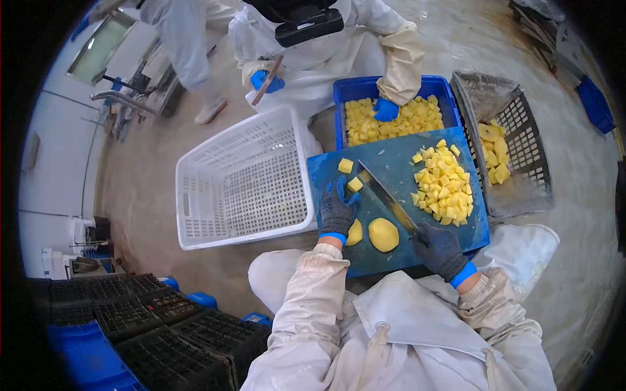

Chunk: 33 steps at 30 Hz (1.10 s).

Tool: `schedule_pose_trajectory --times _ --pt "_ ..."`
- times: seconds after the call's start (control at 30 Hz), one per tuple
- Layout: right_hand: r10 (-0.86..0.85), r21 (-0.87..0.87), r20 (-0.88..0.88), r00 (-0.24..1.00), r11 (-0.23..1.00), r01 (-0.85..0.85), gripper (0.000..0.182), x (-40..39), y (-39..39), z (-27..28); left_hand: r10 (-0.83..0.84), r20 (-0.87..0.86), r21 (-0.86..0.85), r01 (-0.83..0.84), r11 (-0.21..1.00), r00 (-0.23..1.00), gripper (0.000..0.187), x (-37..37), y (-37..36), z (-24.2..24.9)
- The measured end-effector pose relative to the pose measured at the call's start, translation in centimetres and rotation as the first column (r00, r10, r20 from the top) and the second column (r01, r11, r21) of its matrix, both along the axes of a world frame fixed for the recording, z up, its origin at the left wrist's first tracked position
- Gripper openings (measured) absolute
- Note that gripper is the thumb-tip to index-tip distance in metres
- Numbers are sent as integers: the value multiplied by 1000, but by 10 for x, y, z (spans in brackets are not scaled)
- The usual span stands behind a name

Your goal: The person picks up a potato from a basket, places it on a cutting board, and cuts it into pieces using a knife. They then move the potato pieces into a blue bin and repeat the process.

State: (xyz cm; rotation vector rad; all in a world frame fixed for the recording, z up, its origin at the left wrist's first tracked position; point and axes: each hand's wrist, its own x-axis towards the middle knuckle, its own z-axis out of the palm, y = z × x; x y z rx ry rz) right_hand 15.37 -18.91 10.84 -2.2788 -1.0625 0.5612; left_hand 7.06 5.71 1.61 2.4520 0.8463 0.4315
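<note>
My right hand (439,250), in a dark glove, is closed round the handle of a long knife (390,201). The blade lies slantwise over a blue cutting board (398,159), its tip by a cut potato piece (355,184). My left hand (338,208), gloved in grey and blue, has its fingers curled against that piece; the exact grip is partly hidden. Just beyond sits another potato chunk (345,165). Nearer me lie a peeled potato (383,234) and a smaller potato portion (354,232), partly under my left hand. Diced potato (445,186) is heaped at the board's right.
A white basket (189,166) stands left of the board. Behind it, a blue crate (338,107) holds diced potato, with a co-worker's gloved hand (386,109) in it. A dark crate (535,153) with potatoes stands right. Black crates (189,345) are stacked at lower left.
</note>
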Motion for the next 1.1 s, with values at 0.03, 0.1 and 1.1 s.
schedule_pose_trajectory --times 0.03,0.1,1.1 --pt "10 -19 10 1000 1000 -10 26 0 1 -3 28 10 9 -28 1000 1000 47 2 0 0" --pt "19 -21 11 1000 1000 -18 26 0 1 -6 36 10 0 -36 999 999 46 2 -1 -2" --pt "93 -5 76 993 996 -93 20 14 5 -7 21 25 10 -21 1000 999 36 2 7 -17"
